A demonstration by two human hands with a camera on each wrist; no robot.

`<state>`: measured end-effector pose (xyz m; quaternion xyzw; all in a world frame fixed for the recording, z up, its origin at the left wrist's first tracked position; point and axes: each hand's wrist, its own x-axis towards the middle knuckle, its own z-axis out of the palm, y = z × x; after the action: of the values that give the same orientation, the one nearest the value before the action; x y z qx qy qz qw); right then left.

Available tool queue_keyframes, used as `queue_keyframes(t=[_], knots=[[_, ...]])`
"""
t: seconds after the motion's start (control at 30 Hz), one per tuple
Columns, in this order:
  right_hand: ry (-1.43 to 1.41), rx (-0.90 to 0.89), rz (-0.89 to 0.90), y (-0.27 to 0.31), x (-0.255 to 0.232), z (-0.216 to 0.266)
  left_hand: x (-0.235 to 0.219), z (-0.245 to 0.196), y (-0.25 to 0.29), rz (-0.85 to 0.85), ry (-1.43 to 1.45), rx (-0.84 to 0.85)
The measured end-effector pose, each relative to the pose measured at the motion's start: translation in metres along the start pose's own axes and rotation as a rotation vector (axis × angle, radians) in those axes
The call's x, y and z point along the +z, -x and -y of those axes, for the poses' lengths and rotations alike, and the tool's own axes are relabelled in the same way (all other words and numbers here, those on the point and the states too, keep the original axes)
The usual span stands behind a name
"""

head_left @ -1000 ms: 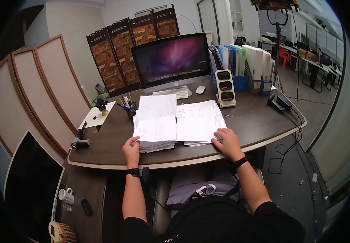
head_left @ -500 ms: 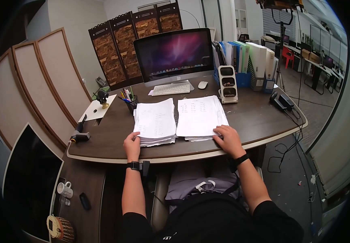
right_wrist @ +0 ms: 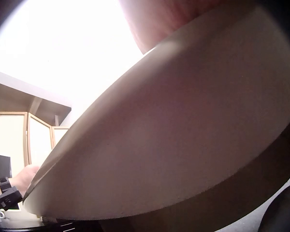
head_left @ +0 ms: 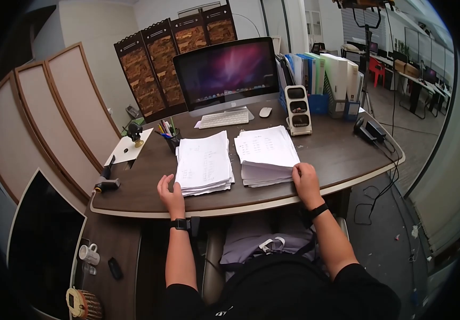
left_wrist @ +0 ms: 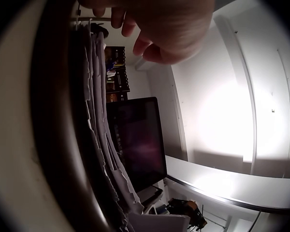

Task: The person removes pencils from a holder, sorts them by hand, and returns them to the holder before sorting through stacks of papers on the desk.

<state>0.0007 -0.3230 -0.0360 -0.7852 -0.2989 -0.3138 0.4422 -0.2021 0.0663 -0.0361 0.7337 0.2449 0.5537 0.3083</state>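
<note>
Two piles of paper lie side by side on the desk. The left stack (head_left: pixel 204 162) has a top sheet with faint handwritten columns. Beside its near left corner is my left hand (head_left: pixel 172 197), fingers spread loosely and holding nothing; the left wrist view shows the same hand (left_wrist: pixel 169 29) over the ragged paper edges (left_wrist: pixel 104 116). On the right stack (head_left: pixel 267 178), the top sheet (head_left: pixel 266 146) bows up along its near edge. My right hand (head_left: pixel 307 184) pinches that sheet at its near right corner. In the right wrist view the desk edge hides most of this hand.
Behind the papers stand a monitor (head_left: pixel 227 72), keyboard (head_left: pixel 224 118) and mouse (head_left: pixel 265 112). A pen cup (head_left: pixel 173 142) is left of the papers. On the right are a three-slot holder (head_left: pixel 298 110), upright binders (head_left: pixel 335 82) and a black corded device (head_left: pixel 369 133).
The right hand has shifted right and lifted the near edge of the right stack's top sheet. My left hand has come off the left stack's corner, its fingers loosening.
</note>
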Motion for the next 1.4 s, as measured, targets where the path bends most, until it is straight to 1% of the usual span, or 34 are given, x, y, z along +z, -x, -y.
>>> queue_keyframes(t=[0.1, 0.17, 0.2, 0.27, 0.3, 0.33, 0.4, 0.47, 0.53, 0.57, 0.63, 0.67, 0.73, 0.77, 0.83, 0.9, 0.93, 1.0, 1.03, 1.1, 1.13, 1.2, 1.23, 1.27, 1.33, 1.4], knots=[[-0.002, 0.049, 0.03, -0.001, -0.005, 0.005, 0.003, 0.011, -0.001, 0.006, 0.041, -0.018], [-0.022, 0.049, 0.031, -0.001, -0.004, 0.003, 0.003, 0.012, 0.004, -0.079, 0.102, -0.009], [-0.044, 0.052, 0.036, 0.0, -0.003, 0.003, 0.004, 0.013, 0.008, -0.078, 0.101, -0.006], [-0.041, 0.055, 0.043, 0.0, -0.005, 0.007, 0.009, 0.007, 0.021, -0.068, 0.057, 0.102], [-0.038, 0.054, 0.053, 0.0, -0.006, 0.009, 0.015, 0.005, 0.027, -0.058, 0.173, 0.104], [-0.039, 0.059, 0.051, 0.0, -0.007, 0.009, 0.019, -0.005, 0.034, -0.054, 0.172, 0.107], [-0.049, 0.041, 0.041, -0.001, -0.007, 0.008, 0.027, -0.033, 0.052, 0.097, 0.215, 0.065], [-0.076, 0.056, 0.028, -0.002, -0.006, 0.008, 0.052, -0.048, 0.068, 0.273, 0.441, -0.009], [-0.097, 0.067, 0.011, -0.003, -0.008, 0.009, 0.07, -0.075, 0.08, 0.511, 0.513, -0.119], [-0.121, 0.091, 0.021, -0.003, -0.009, 0.01, 0.077, -0.092, 0.082, 0.58, 0.51, -0.117], [-0.14, 0.108, 0.036, -0.005, -0.011, 0.009, 0.094, -0.112, 0.082, 0.692, 0.486, -0.112], [-0.146, 0.085, 0.036, -0.004, -0.01, 0.008, 0.101, -0.117, 0.081, 0.687, 0.49, -0.116], [-0.154, 0.062, 0.042, -0.002, -0.008, 0.006, 0.112, -0.118, 0.081, 0.76, 0.416, -0.031], [-0.13, 0.031, 0.058, -0.003, -0.007, 0.004, 0.115, -0.113, 0.078, 0.762, 0.331, 0.045], [-0.109, 0.001, 0.075, -0.004, -0.008, 0.003, 0.114, -0.111, 0.078, 0.734, 0.288, 0.058], [-0.077, -0.067, 0.091, -0.004, -0.008, 0.004, 0.108, -0.108, 0.078, 0.687, 0.251, 0.097], [-0.081, -0.06, 0.092, -0.002, -0.007, 0.006, 0.106, -0.107, 0.08, 0.693, 0.244, 0.095], [-0.019, -0.038, 0.115, -0.004, -0.007, 0.008, 0.107, -0.108, 0.081, 0.634, 0.249, 0.166], [0.008, -0.027, 0.145, -0.004, -0.009, 0.011, 0.107, -0.11, 0.081, 0.635, 0.255, 0.174], [0.046, -0.035, 0.188, -0.004, -0.01, 0.011, 0.102, -0.114, 0.085, 0.565, 0.263, 0.182], [0.058, -0.045, 0.196, -0.004, -0.009, 0.01, 0.099, -0.115, 0.086, 0.564, 0.271, 0.189], [0.057, -0.028, 0.21, -0.003, -0.007, 0.009, 0.09, -0.112, 0.083, 0.473, 0.313, 0.214], [0.059, -0.026, 0.205, -0.005, -0.008, 0.009, 0.084, -0.109, 0.078, 0.451, 0.312, 0.183], [0.066, -0.032, 0.222, -0.005, -0.008, 0.009, 0.078, -0.105, 0.072, 0.404, 0.321, 0.201], [0.068, -0.032, 0.246, -0.003, -0.008, 0.01, 0.064, -0.09, 0.055, 0.351, 0.308, 0.185], [0.094, -0.099, 0.235, -0.004, -0.008, 0.011, 0.051, -0.07, 0.038, 0.317, 0.386, 0.125]])
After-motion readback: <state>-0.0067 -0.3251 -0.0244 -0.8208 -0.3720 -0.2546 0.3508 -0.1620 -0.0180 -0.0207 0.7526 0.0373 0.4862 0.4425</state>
